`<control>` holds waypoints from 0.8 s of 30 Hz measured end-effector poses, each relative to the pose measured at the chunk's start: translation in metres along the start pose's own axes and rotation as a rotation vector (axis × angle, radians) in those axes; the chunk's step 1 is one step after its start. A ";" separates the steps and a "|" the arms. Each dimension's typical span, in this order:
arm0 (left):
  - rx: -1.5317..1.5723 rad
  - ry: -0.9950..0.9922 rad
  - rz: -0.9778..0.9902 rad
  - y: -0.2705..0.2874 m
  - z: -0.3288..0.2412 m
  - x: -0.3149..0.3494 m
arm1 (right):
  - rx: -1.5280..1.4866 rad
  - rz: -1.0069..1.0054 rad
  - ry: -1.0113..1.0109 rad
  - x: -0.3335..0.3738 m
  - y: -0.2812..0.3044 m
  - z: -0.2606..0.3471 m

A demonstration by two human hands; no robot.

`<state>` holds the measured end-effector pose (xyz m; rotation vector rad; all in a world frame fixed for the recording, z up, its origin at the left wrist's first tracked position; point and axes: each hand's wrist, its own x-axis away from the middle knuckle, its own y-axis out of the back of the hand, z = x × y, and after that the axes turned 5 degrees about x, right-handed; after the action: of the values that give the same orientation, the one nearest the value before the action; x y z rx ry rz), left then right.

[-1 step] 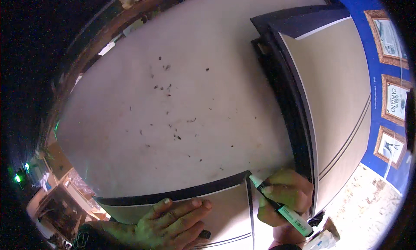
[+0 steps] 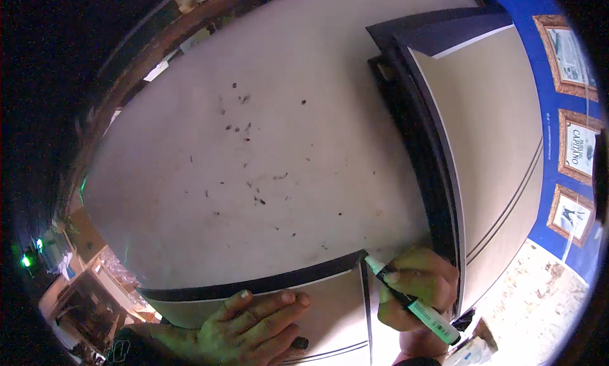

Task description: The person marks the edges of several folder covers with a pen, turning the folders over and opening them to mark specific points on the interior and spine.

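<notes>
1. The left hand [image 2: 254,325], at 6 o'clock, lies flat with fingers spread on a beige panel [image 2: 317,321].
2. The right hand [image 2: 415,290], at 5 o'clock, pinches a green-and-white marker [image 2: 412,302], its tip touching the panel's dark corner edge [image 2: 304,277].
3. Beyond, toward 12 o'clock, stretches a pale ceiling [image 2: 285,144] speckled with small dark spots.
4. At 2 o'clock a dark-trimmed beige cabinet [image 2: 488,144] stands against a blue wall [image 2: 545,112] hung with framed pictures [image 2: 574,147].

Your right hand [image 2: 422,283] grips a smooth, glossy plastic marker [image 2: 412,302], your left hand [image 2: 254,328] presses matt beige board [image 2: 330,315] with dark edging, under a speckled, matt plaster-like ceiling [image 2: 285,144].
</notes>
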<state>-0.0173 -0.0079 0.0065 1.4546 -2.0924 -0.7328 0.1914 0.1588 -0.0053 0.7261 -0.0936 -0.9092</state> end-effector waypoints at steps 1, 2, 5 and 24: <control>-0.002 -0.001 0.000 0.001 0.000 0.000 | 0.008 0.005 -0.007 0.000 0.001 0.001; 0.002 -0.002 0.005 0.001 -0.001 0.000 | 0.007 0.004 -0.006 0.001 0.001 0.001; 0.015 -0.007 0.003 0.000 0.000 0.000 | 0.143 -0.020 -0.019 0.006 0.002 0.004; 0.021 0.006 0.007 0.001 -0.001 0.001 | 0.112 -0.052 -0.030 0.015 0.002 -0.004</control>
<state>-0.0183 -0.0088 0.0080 1.4587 -2.1056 -0.7049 0.2039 0.1505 -0.0104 0.8218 -0.1538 -0.9700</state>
